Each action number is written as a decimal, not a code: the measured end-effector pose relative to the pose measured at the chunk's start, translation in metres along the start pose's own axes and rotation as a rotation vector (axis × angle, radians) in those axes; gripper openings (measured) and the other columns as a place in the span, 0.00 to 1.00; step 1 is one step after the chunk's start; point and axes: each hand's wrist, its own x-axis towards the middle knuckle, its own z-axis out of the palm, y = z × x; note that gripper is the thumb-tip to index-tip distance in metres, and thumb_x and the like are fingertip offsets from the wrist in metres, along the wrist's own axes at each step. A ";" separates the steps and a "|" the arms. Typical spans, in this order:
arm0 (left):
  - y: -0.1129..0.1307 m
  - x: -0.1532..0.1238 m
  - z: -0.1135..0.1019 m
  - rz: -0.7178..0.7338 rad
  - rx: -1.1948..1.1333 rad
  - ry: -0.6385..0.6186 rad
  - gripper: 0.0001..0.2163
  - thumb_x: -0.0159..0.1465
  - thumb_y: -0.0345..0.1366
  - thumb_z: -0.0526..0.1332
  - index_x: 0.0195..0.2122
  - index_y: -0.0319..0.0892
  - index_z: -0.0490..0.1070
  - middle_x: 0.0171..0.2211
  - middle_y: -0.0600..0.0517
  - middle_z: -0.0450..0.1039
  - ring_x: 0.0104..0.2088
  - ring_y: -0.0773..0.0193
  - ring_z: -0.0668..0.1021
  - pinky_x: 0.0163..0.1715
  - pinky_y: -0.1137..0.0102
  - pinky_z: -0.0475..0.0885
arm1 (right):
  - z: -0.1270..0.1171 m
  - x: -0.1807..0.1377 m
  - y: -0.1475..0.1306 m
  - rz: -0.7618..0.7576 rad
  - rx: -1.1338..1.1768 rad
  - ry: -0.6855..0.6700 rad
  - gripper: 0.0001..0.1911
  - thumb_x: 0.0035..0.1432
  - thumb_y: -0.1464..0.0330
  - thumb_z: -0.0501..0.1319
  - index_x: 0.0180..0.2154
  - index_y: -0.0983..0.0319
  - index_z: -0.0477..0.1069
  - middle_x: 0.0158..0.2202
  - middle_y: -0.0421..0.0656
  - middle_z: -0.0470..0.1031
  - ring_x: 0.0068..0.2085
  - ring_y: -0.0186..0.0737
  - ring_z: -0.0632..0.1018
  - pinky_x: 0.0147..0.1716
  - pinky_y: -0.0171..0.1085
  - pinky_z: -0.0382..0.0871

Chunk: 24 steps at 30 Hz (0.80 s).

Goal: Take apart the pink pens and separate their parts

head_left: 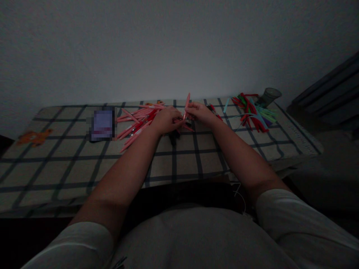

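Between my two hands a slim pink pen [187, 101] stands almost upright, tilted slightly. My right hand [199, 111] pinches it at mid-length with thumb and fingers. At its lower end, the curled fingers of my left hand [169, 120] close on the pen; the exact grip is partly hidden. Left of my left hand lies a loose pile of pink and red pens [136, 123]. Under my hands are a dark item [174, 137], too dim to make out, and another pink pen-like piece [188, 128].
A checked cloth [186, 164] covers the table. A phone or tablet [102, 125] with a lit screen lies left, near an orange figure [35, 137]. Colourful strips [254, 114] and a clear cup [269, 96] are at right. A wall [168, 52] rises behind.
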 end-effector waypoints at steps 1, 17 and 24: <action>0.000 0.000 0.000 -0.001 0.002 0.006 0.18 0.75 0.49 0.59 0.44 0.45 0.85 0.43 0.44 0.85 0.47 0.51 0.80 0.54 0.56 0.71 | 0.000 0.000 0.000 0.000 -0.003 -0.004 0.09 0.64 0.66 0.72 0.35 0.59 0.74 0.27 0.36 0.78 0.26 0.31 0.70 0.27 0.30 0.65; 0.004 0.001 0.001 -0.094 0.019 0.068 0.20 0.75 0.48 0.56 0.35 0.43 0.81 0.37 0.44 0.81 0.43 0.52 0.78 0.51 0.56 0.71 | -0.002 0.000 -0.001 -0.050 -0.036 -0.048 0.11 0.63 0.61 0.73 0.37 0.61 0.78 0.31 0.38 0.79 0.28 0.31 0.72 0.27 0.31 0.63; 0.000 0.000 0.003 -0.056 -0.022 0.070 0.19 0.75 0.48 0.56 0.34 0.44 0.79 0.37 0.46 0.81 0.43 0.53 0.78 0.52 0.57 0.70 | -0.005 0.000 0.001 -0.060 -0.094 -0.073 0.11 0.62 0.60 0.74 0.39 0.61 0.80 0.29 0.38 0.77 0.29 0.33 0.72 0.27 0.32 0.63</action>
